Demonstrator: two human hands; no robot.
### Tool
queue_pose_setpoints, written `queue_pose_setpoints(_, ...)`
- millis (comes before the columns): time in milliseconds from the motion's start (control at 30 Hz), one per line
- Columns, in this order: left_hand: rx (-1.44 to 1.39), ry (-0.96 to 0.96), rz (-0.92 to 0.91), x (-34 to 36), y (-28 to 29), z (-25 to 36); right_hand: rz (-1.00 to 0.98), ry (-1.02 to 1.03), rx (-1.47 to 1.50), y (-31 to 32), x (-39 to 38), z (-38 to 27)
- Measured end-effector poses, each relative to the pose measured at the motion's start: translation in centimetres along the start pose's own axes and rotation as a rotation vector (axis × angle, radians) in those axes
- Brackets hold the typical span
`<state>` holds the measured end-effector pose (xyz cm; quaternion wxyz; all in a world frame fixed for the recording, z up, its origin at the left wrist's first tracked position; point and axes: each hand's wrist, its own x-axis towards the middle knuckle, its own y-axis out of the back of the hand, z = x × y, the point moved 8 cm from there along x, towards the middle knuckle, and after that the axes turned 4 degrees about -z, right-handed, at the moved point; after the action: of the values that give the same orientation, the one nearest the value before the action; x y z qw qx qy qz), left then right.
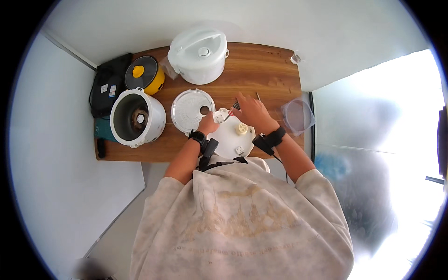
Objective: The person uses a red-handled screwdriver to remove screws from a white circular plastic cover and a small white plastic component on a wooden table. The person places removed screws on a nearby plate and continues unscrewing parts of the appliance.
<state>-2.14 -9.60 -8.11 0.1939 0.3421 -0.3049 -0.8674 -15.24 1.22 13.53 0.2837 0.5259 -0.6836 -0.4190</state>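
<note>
A screwdriver (232, 112) with a red and dark handle is gripped in my right hand (255, 113). Its shaft slants down toward a small white plastic part (220, 115) with holes. My left hand (208, 124) is closed on that part from the left; its fingertips are partly hidden. Below both hands lies a round white plastic lid piece (225, 141), its near edge close to my body. On it are a cream spool-shaped piece (241, 129) and another small white fitting (240, 150). Left of it rests a round white perforated cover (187, 109) with a dark hole.
A white lidded cooker (198, 60) stands at the back. An opened white pot (137, 119), a yellow pot with dark lid (147, 74) and a black bag (105, 91) crowd the left. A clear plastic container (297, 115) sits at the table's (275, 70) right edge.
</note>
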Motion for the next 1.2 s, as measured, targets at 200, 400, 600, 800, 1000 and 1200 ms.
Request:
queue_pose_setpoints(200,-0.013,0.03,-0.015,-0.4,0.4,0.4,0.058,0.115,0.167,0.2,0.3,0.9)
queue_pose_setpoints(400,-0.017,0.034,-0.007,-0.5,0.6,0.6,-0.003,-0.083,0.004,1.4,0.4,0.3)
queue_pose_setpoints(600,-0.009,0.007,0.004,-0.5,0.5,0.5,0.004,-0.079,-0.087,1.1,1.2,0.1)
queue_pose_setpoints(800,-0.003,0.027,-0.008,-0.7,0.7,1.3,0.04,0.19,0.188,1.5,0.5,0.0)
queue_pose_setpoints(1000,0.054,0.06,-0.006,-0.6,0.3,0.4,-0.013,0.083,0.08,1.7,0.4,0.1)
queue_pose_setpoints(1200,0.073,0.084,-0.026,-0.8,0.5,1.0,-0.052,-0.118,-0.192,1.5,0.8,0.5)
